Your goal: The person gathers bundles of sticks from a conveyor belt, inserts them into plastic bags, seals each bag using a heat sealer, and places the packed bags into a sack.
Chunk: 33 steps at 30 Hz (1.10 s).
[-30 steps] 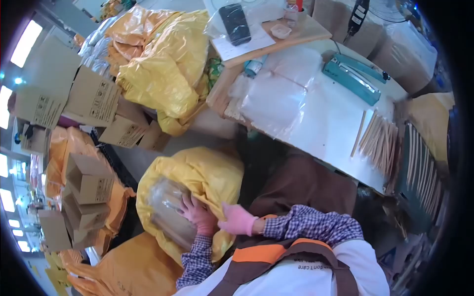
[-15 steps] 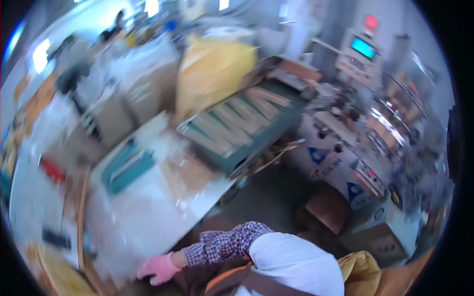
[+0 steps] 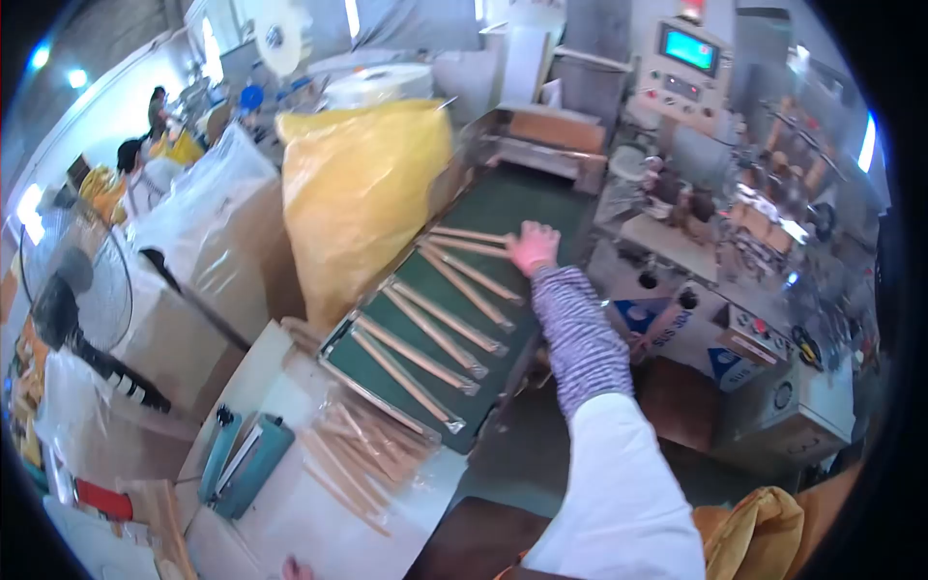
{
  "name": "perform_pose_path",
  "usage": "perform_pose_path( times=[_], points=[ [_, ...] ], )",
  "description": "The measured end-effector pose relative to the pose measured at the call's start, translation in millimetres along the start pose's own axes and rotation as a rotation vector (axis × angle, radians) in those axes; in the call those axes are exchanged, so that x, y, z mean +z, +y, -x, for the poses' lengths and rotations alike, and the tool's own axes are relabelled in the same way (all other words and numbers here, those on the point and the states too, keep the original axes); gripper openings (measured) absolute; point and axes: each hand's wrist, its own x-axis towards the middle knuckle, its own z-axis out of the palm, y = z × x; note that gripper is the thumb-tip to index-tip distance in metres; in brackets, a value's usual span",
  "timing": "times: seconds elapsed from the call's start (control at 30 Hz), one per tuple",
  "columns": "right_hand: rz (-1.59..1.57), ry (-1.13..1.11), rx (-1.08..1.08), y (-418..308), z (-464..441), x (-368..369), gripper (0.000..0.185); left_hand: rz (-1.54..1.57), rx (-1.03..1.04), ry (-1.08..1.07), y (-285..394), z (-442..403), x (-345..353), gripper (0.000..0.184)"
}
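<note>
My right hand (image 3: 535, 248), pinkish, reaches over the green conveyor belt (image 3: 541, 198). Its fingers are closed around the right ends of the farthest wooden sticks (image 3: 472, 234), which lie across the belt. Nearer on the belt are several more long, pale sticks (image 3: 440, 321), fanned in a zigzag, their near ends in clear film. Only a little of my left hand (image 3: 297, 569) shows at the bottom edge, over the white table (image 3: 319, 527); what its fingers do is hidden. A pile of clear-wrapped sticks (image 3: 362, 454) lies on that table.
A teal bench sealer (image 3: 249, 466) stands on the table. Behind the belt is a large yellow bag (image 3: 362, 193); at left, a fan (image 3: 77, 280) and boxes under plastic. On the right are a machine with a lit screen (image 3: 689, 50) and a brown stool (image 3: 667, 401).
The view has swung and sharpened. My right arm, stretched low to the left over the white table before, now extends forward, with its hand at the far sticks on the belt.
</note>
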Motion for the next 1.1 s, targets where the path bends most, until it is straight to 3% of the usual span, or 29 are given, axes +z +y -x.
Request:
perform_pose_path(
  times=[0.07,0.13,0.17,0.2,0.23,0.3,0.37,0.47,0.5,0.53,0.57,0.63,0.73,0.77,0.8,0.87,0.9,0.93,0.97,1.0,1.03,1.07,1.1],
  points=[
    [-0.213,-0.099,-0.204,1,6,26,0.045,-0.064,0.210,0.056,-35,-87,61,0.049],
    [-0.456,-0.089,-0.454,-6,14,30,0.037,-0.315,0.443,0.249,2,-131,97,0.047],
    [-0.435,-0.018,-0.494,-21,33,25,0.035,-0.239,0.418,0.226,17,-161,111,0.044],
    [-0.410,0.053,-0.539,-42,67,12,0.034,0.064,0.342,0.072,31,-182,119,0.042],
    [-0.388,0.114,-0.590,-60,102,-1,0.032,0.124,0.342,-0.039,56,-184,125,0.040],
    [-0.488,0.039,-0.640,-90,153,-24,0.031,0.042,0.311,-0.012,55,-185,157,0.040],
    [-0.448,0.100,-0.710,-123,213,-46,0.030,0.283,0.211,-0.009,77,-149,173,0.040],
    [-0.485,-0.004,-0.693,-170,296,-83,0.025,0.771,0.010,-0.012,82,-97,182,0.039],
    [-0.328,-0.079,-0.678,-180,317,-112,0.021,0.945,-0.008,-0.054,84,-84,188,0.038],
    [-0.275,-0.158,-0.742,-181,336,-120,0.023,1.067,0.001,-0.141,72,-73,187,0.036],
    [-0.273,-0.173,-0.672,-179,360,-125,0.023,1.216,0.067,-0.320,56,-67,187,0.035],
    [-0.716,0.352,-0.748,-123,361,-137,0.024,1.259,0.166,-0.590,30,-71,187,0.034],
    [-0.231,0.268,-0.455,34,297,-174,0.022,-0.085,0.271,-0.157,15,-87,195,0.049],
    [-0.097,0.245,-0.222,100,268,-171,0.024,-0.226,0.280,-0.066,23,-85,195,0.054],
    [0.320,0.256,-0.119,174,253,-154,0.024,-0.367,0.276,0.024,32,-81,193,0.060],
    [0.552,0.349,0.267,318,229,-143,0.023,-0.074,0.195,-0.057,67,-54,179,0.070],
    [0.576,0.069,0.483,394,214,-127,0.025,0.072,0.147,-0.091,81,-41,172,0.075],
    [0.763,-0.064,0.388,435,225,-145,0.018,0.220,0.088,-0.111,87,-26,164,0.080],
    [0.360,-0.201,0.628,500,218,-122,0.029,0.376,0.019,-0.114,84,-12,157,0.085],
    [0.254,-0.006,0.877,448,243,-184,0.053,0.071,0.159,-0.061,57,-30,158,0.084],
    [0.193,-0.081,0.841,462,245,-186,0.069,0.018,0.192,-0.064,28,-42,168,0.080],
    [0.221,-0.019,0.791,494,245,-155,0.065,-0.034,0.224,-0.066,-1,-54,177,0.076],
    [0.225,-0.072,0.743,470,250,-178,0.058,-0.039,0.247,-0.046,-2,-49,170,0.076]
  ],
)
